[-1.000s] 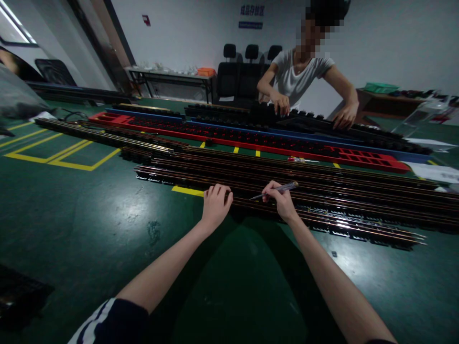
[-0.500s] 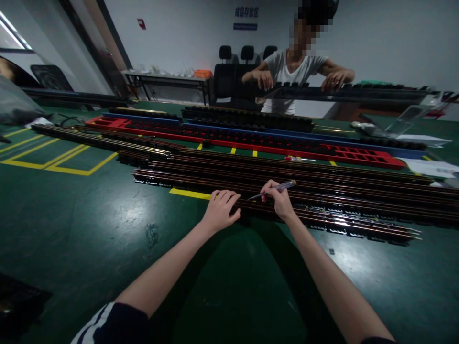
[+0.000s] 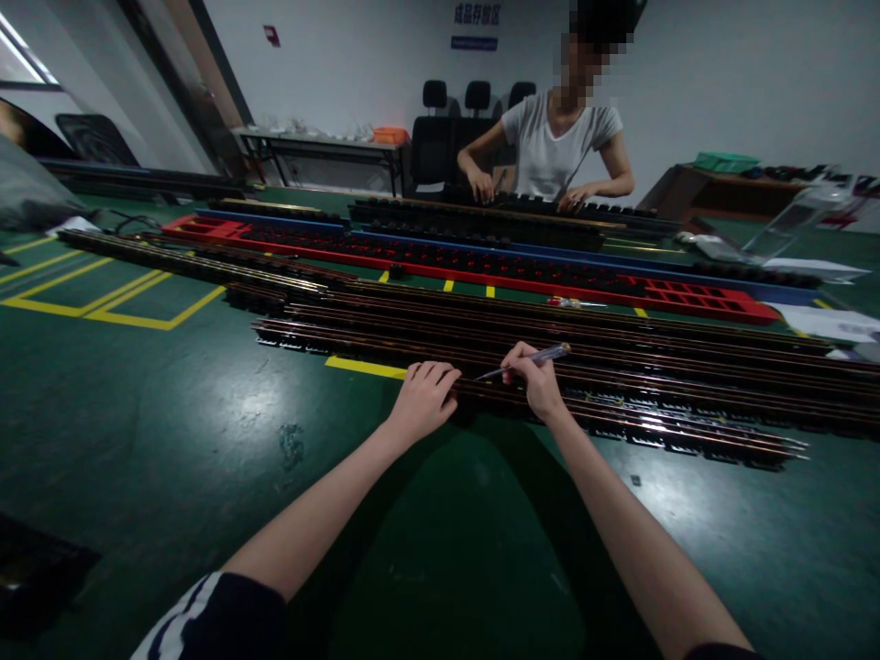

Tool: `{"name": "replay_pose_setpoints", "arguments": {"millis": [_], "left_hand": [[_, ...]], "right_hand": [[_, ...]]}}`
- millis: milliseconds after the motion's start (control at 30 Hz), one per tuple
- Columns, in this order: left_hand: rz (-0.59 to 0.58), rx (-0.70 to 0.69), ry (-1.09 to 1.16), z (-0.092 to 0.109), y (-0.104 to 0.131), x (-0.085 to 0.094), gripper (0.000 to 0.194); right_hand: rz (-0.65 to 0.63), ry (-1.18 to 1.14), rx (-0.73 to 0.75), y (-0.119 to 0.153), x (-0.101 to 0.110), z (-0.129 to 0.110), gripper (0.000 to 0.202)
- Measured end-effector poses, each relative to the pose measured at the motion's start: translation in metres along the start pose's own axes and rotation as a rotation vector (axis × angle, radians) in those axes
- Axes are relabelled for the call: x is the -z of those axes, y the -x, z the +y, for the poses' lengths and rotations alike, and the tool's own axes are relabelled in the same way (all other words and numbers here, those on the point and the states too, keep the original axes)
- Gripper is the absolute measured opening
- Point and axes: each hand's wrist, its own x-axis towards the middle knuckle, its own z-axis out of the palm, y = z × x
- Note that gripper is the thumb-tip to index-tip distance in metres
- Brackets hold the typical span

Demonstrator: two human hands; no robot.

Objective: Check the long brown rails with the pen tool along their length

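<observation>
Long dark strips (image 3: 412, 337) with copper-coloured lines lie side by side across the green tabletop (image 3: 206, 403). A greyish bag (image 3: 31, 192) sits beyond their left end, and yellow tape lines (image 3: 141, 323) mark the surface on the near side of that end. Toward the middle, the person's left hand (image 3: 424, 399) rests at the near edge of the strips, its fingers close together and bent over them; whether they grip cannot be told. Beyond the strips runs a long red rack (image 3: 454, 279), with a blue one (image 3: 660, 263) behind it. Above the near strips, the right hand (image 3: 541, 385) has its fingers clamped on a slim, pointed tool (image 3: 550, 354), tilted, tip down and leftward among the strips near the left hand. Just past the far edge of the strips lies a red-handled tool (image 3: 562, 302). On the far side of the strips, a co-worker (image 3: 564, 147) in a white top has both hands on a dark piece. White paper (image 3: 825, 323) lies beyond the right part of the strips.
</observation>
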Motion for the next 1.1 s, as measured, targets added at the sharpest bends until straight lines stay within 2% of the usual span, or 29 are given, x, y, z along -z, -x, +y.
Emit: {"name": "replay_pose_setpoints", "arguments": {"millis": [400, 700, 1100], "left_hand": [[0.006, 0.003, 0.005, 0.0001, 0.0006, -0.0003, 0.028], [0.001, 0.007, 0.002, 0.0007, -0.0003, -0.0001, 0.028], [0.045, 0.010, -0.064, 0.0031, 0.0006, 0.0001, 0.025]], "right_hand": [[0.042, 0.001, 0.012, -0.0003, 0.0019, 0.0026, 0.013], [-0.009, -0.001, 0.014, -0.0004, 0.0028, 0.0008, 0.013], [-0.002, 0.005, 0.017, 0.0002, 0.0014, 0.0008, 0.013]]}}
